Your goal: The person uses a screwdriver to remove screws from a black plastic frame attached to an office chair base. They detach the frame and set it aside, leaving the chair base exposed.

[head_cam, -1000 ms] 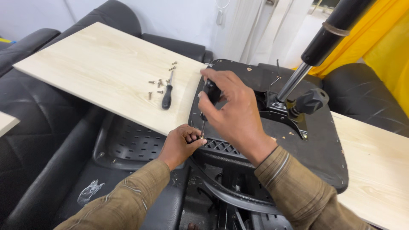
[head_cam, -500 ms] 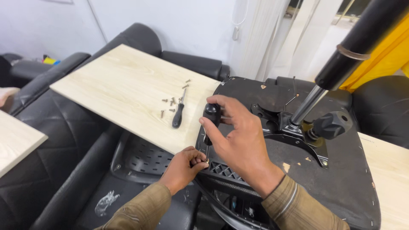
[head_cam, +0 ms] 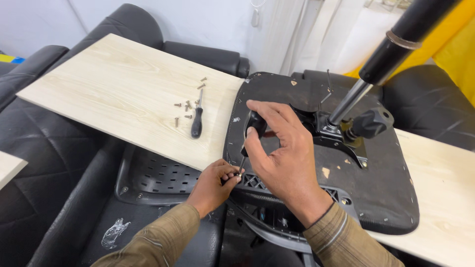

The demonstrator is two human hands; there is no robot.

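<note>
My right hand point(head_cam: 281, 154) grips the black handle of a screwdriver point(head_cam: 253, 129), held nearly upright with its tip down at the near edge of an upturned black chair seat point(head_cam: 381, 198). Right at that tip, my left hand point(head_cam: 213, 184) pinches a small screw point(head_cam: 238, 174) against the seat's ribbed plastic edge. The seat's metal mechanism point(head_cam: 341, 136), a black knob point(head_cam: 368, 123) and a gas cylinder point(head_cam: 383, 57) rise behind my right hand.
A pale wooden board point(head_cam: 114, 84) lies across black sofa cushions, carrying a second black screwdriver point(head_cam: 197, 121) and several loose screws point(head_cam: 185, 106). A perforated black chair back point(head_cam: 158, 175) sits below it. Another pale board point(head_cam: 440, 188) lies to the right, with yellow cloth point(head_cam: 455, 44) behind.
The view has shifted slightly. My right hand has turned a little on the screwdriver handle; the left hand stays pinched at the tip.
</note>
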